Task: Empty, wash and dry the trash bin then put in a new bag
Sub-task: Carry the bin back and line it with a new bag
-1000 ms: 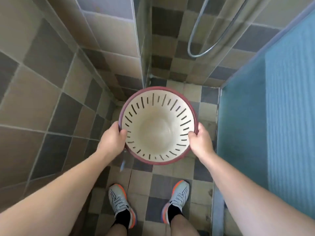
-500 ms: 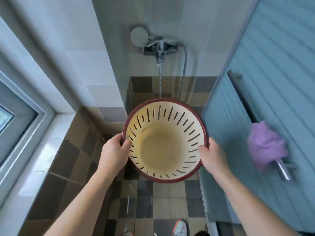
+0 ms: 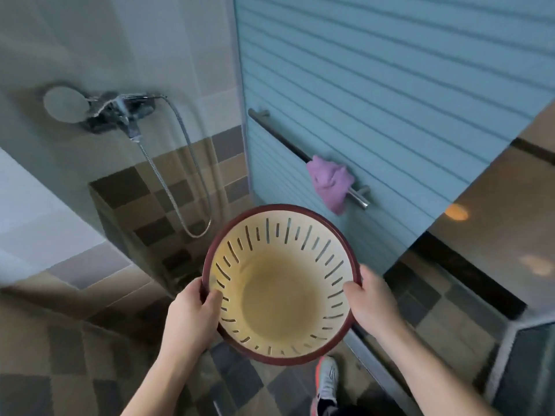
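The trash bin [image 3: 282, 298] is a round cream basket with slotted walls and a dark red rim, held up in front of me with its mouth facing the camera. Nothing lies inside it. My left hand [image 3: 192, 313] grips the rim on the left, thumb curled over the edge into the bin. On the right side my right hand [image 3: 371, 298] grips the rim the same way. Both forearms reach in from the bottom of the view.
A purple cloth [image 3: 329, 183] hangs on a metal bar [image 3: 279, 133] fixed to the blue slatted door. A shower head, tap [image 3: 120, 112] and hose [image 3: 180, 163] are on the tiled wall at left. One shoe [image 3: 327, 378] stands on the checkered floor.
The view has lifted from the floor and swung right. The bin, still held by both hands, now sits lower right in view, close to the purple cloth on the bar.
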